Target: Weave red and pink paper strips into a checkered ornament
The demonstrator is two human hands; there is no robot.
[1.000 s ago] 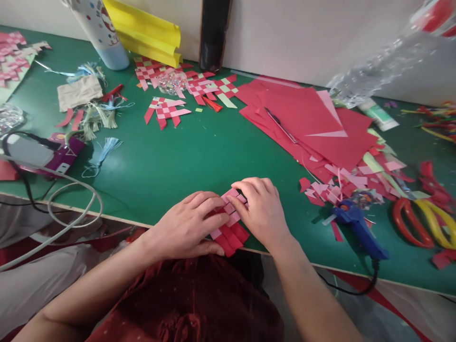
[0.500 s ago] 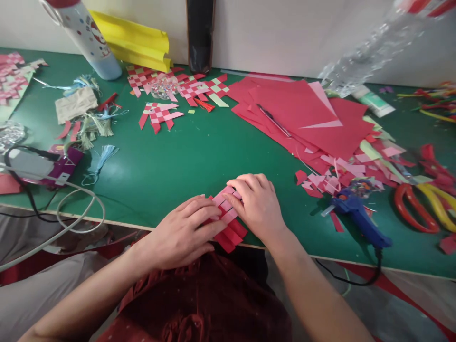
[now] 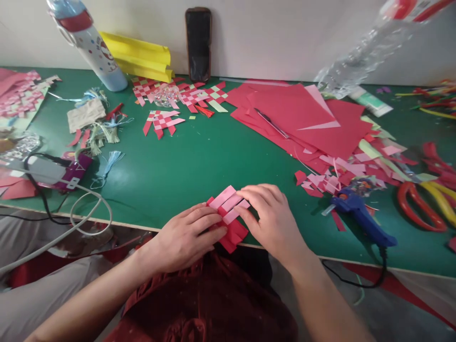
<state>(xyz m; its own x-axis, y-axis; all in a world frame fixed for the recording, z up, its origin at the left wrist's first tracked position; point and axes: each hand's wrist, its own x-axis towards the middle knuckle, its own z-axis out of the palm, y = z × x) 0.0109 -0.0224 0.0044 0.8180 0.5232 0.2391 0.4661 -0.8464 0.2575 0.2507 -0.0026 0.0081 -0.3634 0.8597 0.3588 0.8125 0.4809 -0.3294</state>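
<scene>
- Mat of woven red-and-pink paper strips (image 3: 228, 216): green table's (image 3: 178, 156) near edge.
- Left hand (image 3: 185, 235): flat, fingers spread, pressing mat's red part.
- Right hand (image 3: 272, 218): loosely curled, fingertips resting on pink strip ends; shifted rightward, uncovering more pink.

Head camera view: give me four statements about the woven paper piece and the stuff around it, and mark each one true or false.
1. The left hand and the right hand both touch the red and pink woven paper-strip piece at the near edge of the green table. True.
2. The blue glue gun lies left of the left hand. False: it lies on the table to the right of the right hand.
3. The black phone stands against the back wall. True.
4. The stack of red paper sheets lies at the table's far left. False: it lies right of the middle, toward the back.
</scene>
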